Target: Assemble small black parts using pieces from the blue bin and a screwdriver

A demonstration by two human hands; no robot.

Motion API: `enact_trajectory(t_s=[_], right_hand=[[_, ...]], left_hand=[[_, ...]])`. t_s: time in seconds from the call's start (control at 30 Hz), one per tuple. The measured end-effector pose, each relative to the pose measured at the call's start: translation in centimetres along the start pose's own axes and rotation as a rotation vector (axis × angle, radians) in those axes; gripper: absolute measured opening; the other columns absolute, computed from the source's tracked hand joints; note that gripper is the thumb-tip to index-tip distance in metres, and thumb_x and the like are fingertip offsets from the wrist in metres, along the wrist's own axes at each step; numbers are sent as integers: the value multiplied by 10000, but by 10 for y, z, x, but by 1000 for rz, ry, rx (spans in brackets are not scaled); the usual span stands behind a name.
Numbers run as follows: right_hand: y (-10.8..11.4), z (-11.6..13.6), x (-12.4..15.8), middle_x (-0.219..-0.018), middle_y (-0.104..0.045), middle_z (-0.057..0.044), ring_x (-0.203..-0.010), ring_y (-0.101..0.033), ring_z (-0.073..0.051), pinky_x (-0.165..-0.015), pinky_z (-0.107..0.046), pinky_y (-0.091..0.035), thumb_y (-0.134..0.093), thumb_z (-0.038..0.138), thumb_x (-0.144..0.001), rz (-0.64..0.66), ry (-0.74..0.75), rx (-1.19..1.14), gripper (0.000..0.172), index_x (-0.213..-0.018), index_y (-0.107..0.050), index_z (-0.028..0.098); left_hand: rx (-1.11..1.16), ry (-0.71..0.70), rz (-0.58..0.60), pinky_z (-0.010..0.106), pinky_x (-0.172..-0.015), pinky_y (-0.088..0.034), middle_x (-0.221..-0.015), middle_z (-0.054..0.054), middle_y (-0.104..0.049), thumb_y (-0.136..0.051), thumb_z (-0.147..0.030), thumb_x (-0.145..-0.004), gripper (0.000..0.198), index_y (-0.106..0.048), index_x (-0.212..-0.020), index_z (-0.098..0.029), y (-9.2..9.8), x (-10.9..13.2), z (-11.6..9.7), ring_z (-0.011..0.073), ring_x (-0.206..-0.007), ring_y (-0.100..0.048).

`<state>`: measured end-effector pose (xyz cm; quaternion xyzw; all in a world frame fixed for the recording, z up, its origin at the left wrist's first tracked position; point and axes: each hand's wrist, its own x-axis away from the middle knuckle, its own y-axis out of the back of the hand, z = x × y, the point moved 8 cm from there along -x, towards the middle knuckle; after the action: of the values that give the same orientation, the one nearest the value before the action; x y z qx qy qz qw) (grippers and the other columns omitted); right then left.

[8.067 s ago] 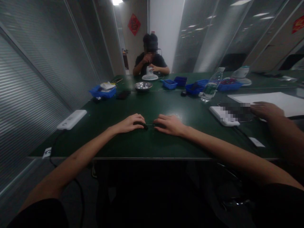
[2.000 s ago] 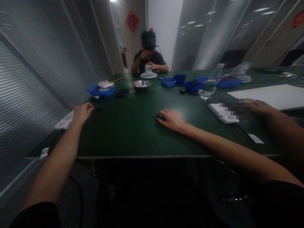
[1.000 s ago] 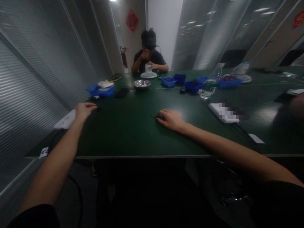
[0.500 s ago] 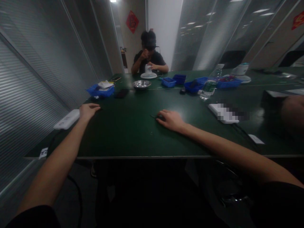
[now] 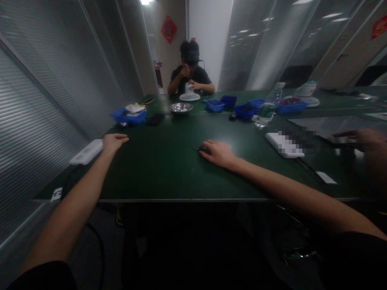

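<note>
My left hand [image 5: 114, 142] rests at the left of the green table [image 5: 163, 169], thumb and fingers pinched together. Whatever may be between its fingertips is too small and dark to make out. Beside its wrist lies a white power strip or box [image 5: 86, 152]. Nearer the middle, my right hand [image 5: 218, 153] lies on the tabletop with its fingers curled round a thin dark stick-like tool [image 5: 195, 148]. The tool's tip points left; most of it is hidden under the fingers, so its kind does not show.
Blue trays [image 5: 215, 105], a metal bowl [image 5: 181, 108] with small white pieces and a water bottle [image 5: 266, 110] stand farther back. A co-worker [image 5: 191, 76] sits opposite at a white fan [image 5: 189, 96]. At right are a white device [image 5: 282, 145] and another person's hand [image 5: 370, 141].
At the far right, the other person's hand has shifted and a dark flat panel now lies lower on the table. My hands have hardly moved.
</note>
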<state>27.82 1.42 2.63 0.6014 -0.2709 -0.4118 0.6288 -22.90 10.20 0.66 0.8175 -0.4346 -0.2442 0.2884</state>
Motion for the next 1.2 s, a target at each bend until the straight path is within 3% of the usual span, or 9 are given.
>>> enact_trajectory(t_s=[0.27, 0.4, 0.5, 0.63, 0.77, 0.93, 1.2], right_hand=[[-3, -1, -1, -1231, -715, -101, -922, -688, -232, -724, -320, -462, -516, 495, -1074, -16, 2, 18, 381, -1304, -655, 225], [-2, -1, -1, -1240, -711, -102, -923, -686, -238, -717, -325, -457, -512, 491, -1074, -22, 9, 26, 380, -1300, -658, 222], [-2, 2, 0, -1243, -705, -101, -882, -675, -225, -704, -325, -450, -507, 508, -1075, -24, 47, 17, 401, -1308, -655, 217], [2, 10, 3, -1237, -695, -96, -847, -656, -199, -694, -315, -442, -472, 531, -1089, -46, 128, -18, 437, -1329, -649, 210], [7, 20, 8, -1223, -681, -100, -835, -635, -184, -686, -304, -425, -449, 527, -1098, -62, 245, -43, 453, -1348, -648, 206], [7, 28, 13, -1174, -674, -96, -776, -602, -160, -636, -283, -389, -452, 523, -1100, -102, 365, -34, 453, -1341, -661, 202], [10, 37, 18, -1109, -679, -92, -735, -567, -147, -607, -277, -363, -456, 503, -1107, -161, 493, -8, 441, -1301, -683, 179]], left_hand=[[-62, -41, 1, 354, -806, -559, -962, 76, -797, -874, -344, -731, 240, -818, -928, -218, 2, 0, -2, 256, -866, -716], [-82, -168, 39, 343, -849, -557, -997, 67, -803, -841, -352, -790, 224, -827, -973, -224, -5, 14, -26, 268, -938, -728], [-29, -354, 154, 359, -883, -551, -1062, 61, -802, -814, -385, -831, 273, -831, -1063, -243, -28, 45, -66, 280, -1003, -723], [146, -718, 414, 405, -915, -541, -1207, 58, -771, -793, -458, -879, 291, -829, -1113, -289, -68, 115, -133, 280, -1069, -706], [218, -893, 660, 435, -845, -532, -1158, 60, -768, -781, -509, -911, 283, -821, -1124, -327, -101, 178, -166, 274, -1010, -697], [216, -988, 811, 408, -836, -511, -1117, 72, -761, -750, -491, -950, 273, -809, -1138, -302, -115, 215, -174, 253, -977, -676], [185, -970, 810, 326, -820, -487, -1088, 79, -729, -756, -467, -953, 320, -795, -1142, -212, -113, 217, -173, 217, -956, -642]])
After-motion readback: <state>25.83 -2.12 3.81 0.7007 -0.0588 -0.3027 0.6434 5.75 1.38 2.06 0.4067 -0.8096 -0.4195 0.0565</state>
